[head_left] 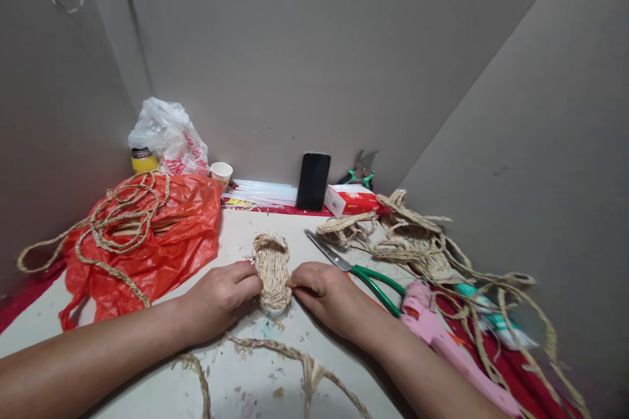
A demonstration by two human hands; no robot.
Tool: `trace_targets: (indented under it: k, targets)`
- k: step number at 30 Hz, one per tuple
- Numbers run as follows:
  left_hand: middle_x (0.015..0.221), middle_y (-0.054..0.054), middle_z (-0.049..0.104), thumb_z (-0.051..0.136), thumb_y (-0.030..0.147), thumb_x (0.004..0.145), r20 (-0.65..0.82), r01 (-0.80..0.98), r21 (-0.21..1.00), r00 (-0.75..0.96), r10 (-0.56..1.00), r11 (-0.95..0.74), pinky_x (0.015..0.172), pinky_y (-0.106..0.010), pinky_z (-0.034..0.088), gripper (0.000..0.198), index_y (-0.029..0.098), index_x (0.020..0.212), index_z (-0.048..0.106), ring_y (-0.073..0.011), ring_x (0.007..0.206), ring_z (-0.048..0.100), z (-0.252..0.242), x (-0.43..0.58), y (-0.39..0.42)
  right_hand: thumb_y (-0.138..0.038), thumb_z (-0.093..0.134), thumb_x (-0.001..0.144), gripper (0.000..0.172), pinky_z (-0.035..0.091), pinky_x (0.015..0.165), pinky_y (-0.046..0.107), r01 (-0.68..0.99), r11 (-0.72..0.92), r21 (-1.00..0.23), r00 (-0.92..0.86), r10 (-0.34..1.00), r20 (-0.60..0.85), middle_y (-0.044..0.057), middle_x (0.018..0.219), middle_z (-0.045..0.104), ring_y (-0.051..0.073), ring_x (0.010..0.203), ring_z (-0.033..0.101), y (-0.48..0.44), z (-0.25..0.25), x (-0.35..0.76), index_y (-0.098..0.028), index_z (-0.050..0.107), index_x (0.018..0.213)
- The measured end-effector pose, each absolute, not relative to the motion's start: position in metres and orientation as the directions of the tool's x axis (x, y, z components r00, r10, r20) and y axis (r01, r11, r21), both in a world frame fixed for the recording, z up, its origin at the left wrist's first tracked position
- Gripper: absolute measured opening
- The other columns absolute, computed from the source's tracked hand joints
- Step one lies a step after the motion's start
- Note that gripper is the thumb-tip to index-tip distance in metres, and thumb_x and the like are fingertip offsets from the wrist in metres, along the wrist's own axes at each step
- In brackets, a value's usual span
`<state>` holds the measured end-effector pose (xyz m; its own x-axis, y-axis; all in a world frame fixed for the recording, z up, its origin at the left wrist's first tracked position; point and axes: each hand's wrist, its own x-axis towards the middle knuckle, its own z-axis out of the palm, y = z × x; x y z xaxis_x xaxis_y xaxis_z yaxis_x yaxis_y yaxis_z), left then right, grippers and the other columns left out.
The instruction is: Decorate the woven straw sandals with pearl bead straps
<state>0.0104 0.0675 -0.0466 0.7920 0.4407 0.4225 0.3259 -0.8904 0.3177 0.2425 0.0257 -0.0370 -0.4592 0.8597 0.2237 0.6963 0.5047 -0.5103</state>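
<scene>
Flanking one slipper (272, 272) — two hands (213, 301)

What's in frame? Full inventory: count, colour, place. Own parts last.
table: 1, white, centre to front
woven piece: 1, straw, mid-table
scissors: 1, green handles, right of it
glue gun: 1, pink, right front
straw pile: count unclear, straw, right
packet: count unclear, green-white, by pile
front cords: count unclear, straw, table front
red bag: 1, red, left
coiled cord: count unclear, straw, on red bag
pale bag: 1, whitish, back left
jar: 1, yellow, by pale bag
cup: 1, white, back
sticks: count unclear, whitish, right of cup
phone: 1, black, back
box: 1, red-white, right of phone
clippers: 1, green handles, behind box
cloth: count unclear, red, left and right
walls: 3, grey, back and sides
left grip: 1, bare, woven piece's left edge
right grip: 1, bare, its right edge
</scene>
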Motion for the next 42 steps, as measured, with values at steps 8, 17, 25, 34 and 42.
trace_targets:
  k: [8,17,25,34,42]
  targets:
    - [0.076,-0.005,0.062,0.046,0.008,0.084,0.313,0.477,0.423,0.721,0.619,-0.77,0.064,-0.024,0.043,0.022,0.018,0.075,0.064,-0.0152,0.069,0.057,-0.043,0.018,0.072,-0.004,0.053,0.081,0.022,0.046,0.066,0.024,0.702,0.504,-0.504,-0.451,0.862,0.234,0.003,0.074,0.067,0.015,0.07,0.061,0.027,-0.04,0.243,-0.02,0.069,0.079]
    - [0.064,0.001,0.062,0.053,0.008,0.076,0.221,0.534,0.576,0.627,0.747,-0.619,0.055,-0.021,0.04,0.012,0.017,0.072,0.06,-0.0122,0.059,0.056,-0.041,0.023,0.081,-0.006,0.053,0.082,0.021,0.046,0.068,0.025,0.7,0.496,-0.514,-0.435,0.867,0.246,0.003,0.077,0.067,0.016,0.072,0.062,0.028,-0.049,0.245,-0.02,0.069,0.081]
    - [0.065,-0.001,0.058,0.047,0.005,0.081,0.29,0.43,0.518,0.725,0.625,-0.739,0.06,-0.022,0.039,0.023,0.017,0.067,0.06,-0.0125,0.061,0.052,-0.04,0.022,0.075,-0.003,0.054,0.08,0.022,0.045,0.066,0.023,0.695,0.513,-0.503,-0.448,0.857,0.255,0.002,0.075,0.066,0.014,0.07,0.06,0.027,-0.044,0.244,-0.02,0.068,0.08]
    - [0.071,-0.003,0.061,0.048,0.005,0.082,0.31,0.412,0.515,0.728,0.611,-0.752,0.065,-0.022,0.041,0.02,0.015,0.075,0.064,-0.0136,0.068,0.055,-0.044,0.021,0.077,-0.002,0.054,0.08,0.021,0.046,0.065,0.023,0.701,0.51,-0.498,-0.438,0.859,0.265,0.003,0.075,0.067,0.015,0.069,0.061,0.027,-0.046,0.244,-0.018,0.068,0.079]
    - [0.071,-0.003,0.061,0.05,0.01,0.075,0.157,0.474,0.546,0.752,0.64,-0.691,0.064,-0.024,0.04,0.017,0.015,0.078,0.066,-0.0151,0.067,0.054,-0.019,0.016,0.066,0.0,0.054,0.08,0.021,0.044,0.065,0.024,0.71,0.519,-0.476,-0.454,0.854,0.254,0.002,0.073,0.064,0.015,0.069,0.058,0.026,-0.043,0.244,-0.017,0.066,0.078]
